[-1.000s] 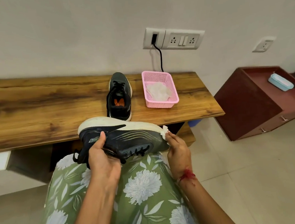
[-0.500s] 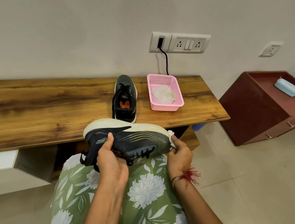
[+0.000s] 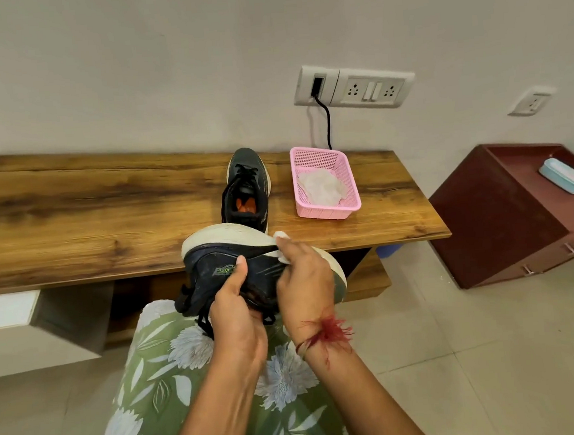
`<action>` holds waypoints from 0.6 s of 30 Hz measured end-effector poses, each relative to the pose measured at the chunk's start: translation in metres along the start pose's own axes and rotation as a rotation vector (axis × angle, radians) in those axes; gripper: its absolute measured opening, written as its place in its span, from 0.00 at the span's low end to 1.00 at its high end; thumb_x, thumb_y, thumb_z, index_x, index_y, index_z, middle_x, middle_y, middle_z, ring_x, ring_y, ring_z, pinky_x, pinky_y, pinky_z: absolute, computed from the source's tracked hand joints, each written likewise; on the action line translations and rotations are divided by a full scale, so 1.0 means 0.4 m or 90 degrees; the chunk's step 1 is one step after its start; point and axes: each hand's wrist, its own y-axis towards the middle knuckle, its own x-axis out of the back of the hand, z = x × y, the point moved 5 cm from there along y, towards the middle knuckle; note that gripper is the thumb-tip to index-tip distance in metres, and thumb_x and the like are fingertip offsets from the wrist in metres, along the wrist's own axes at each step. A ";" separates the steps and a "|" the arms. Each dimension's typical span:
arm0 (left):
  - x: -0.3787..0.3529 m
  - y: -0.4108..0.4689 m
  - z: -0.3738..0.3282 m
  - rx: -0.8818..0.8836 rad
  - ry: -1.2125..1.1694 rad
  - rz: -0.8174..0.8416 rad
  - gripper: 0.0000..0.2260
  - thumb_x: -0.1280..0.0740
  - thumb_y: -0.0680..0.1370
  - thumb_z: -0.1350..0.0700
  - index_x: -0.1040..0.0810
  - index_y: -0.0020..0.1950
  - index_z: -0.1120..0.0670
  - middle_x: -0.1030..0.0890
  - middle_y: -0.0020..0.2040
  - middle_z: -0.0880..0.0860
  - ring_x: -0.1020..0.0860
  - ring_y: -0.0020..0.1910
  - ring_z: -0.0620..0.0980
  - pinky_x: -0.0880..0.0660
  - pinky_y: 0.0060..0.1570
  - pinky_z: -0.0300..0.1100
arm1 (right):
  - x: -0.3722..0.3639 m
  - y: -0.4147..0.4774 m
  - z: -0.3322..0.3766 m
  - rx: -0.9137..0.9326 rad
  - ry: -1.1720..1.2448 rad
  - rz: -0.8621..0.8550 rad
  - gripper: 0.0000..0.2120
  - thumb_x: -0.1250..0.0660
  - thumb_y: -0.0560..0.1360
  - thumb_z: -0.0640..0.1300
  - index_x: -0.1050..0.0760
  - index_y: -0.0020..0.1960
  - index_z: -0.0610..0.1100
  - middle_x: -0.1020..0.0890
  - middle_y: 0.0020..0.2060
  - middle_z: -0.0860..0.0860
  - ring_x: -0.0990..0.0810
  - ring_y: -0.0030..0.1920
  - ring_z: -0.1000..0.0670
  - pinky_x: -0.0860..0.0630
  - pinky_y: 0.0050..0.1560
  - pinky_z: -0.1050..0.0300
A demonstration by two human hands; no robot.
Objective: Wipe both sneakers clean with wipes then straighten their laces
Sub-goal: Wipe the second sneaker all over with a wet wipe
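A black sneaker with a thick white sole lies on its side over my lap, sole turned away from me. My left hand grips its upper from below, thumb on the side panel. My right hand pinches a white wipe and presses it against the sole's edge near the middle of the shoe. The second black sneaker stands upright on the wooden bench, toe toward the wall, laces loose. More wipes lie in a pink basket to its right.
A black cable runs from the wall socket down behind the basket. A maroon cabinet with a light blue box on top stands at the right. Tiled floor lies around my lap.
My right hand has moved with the wipe from the sneaker's toe end leftward along the sole to near its middle. The held shoe has tilted, its toe end now lower right.
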 end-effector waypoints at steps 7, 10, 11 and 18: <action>0.001 -0.002 -0.013 -0.046 0.000 0.001 0.06 0.34 0.77 0.57 0.19 0.49 0.58 0.14 0.41 0.52 0.16 0.41 0.48 0.20 0.38 0.41 | 0.056 -0.003 -0.031 -0.121 0.224 0.047 0.26 0.40 0.71 0.25 0.23 0.60 0.50 0.23 0.53 0.63 0.24 0.53 0.65 0.28 0.60 0.64; 0.001 -0.009 -0.011 -0.052 -0.016 0.012 0.08 0.35 0.78 0.55 0.19 0.51 0.56 0.14 0.43 0.52 0.16 0.44 0.49 0.21 0.41 0.43 | 0.085 -0.014 -0.197 -0.295 0.147 -0.072 0.22 0.39 0.72 0.26 0.23 0.60 0.46 0.20 0.55 0.50 0.22 0.54 0.51 0.25 0.58 0.55; -0.001 -0.011 -0.012 -0.063 -0.032 0.021 0.09 0.37 0.78 0.53 0.19 0.51 0.55 0.14 0.43 0.51 0.17 0.44 0.48 0.21 0.41 0.44 | 0.086 -0.026 -0.234 -0.323 0.105 -0.081 0.21 0.40 0.73 0.26 0.23 0.60 0.44 0.20 0.56 0.47 0.22 0.55 0.47 0.26 0.56 0.58; 0.004 -0.007 -0.009 -0.056 -0.066 -0.039 0.14 0.34 0.76 0.42 0.20 0.52 0.51 0.14 0.43 0.49 0.17 0.48 0.49 0.21 0.47 0.49 | 0.032 -0.067 -0.262 -0.370 0.130 -0.108 0.22 0.42 0.72 0.26 0.22 0.60 0.43 0.19 0.57 0.47 0.21 0.55 0.47 0.33 0.52 0.70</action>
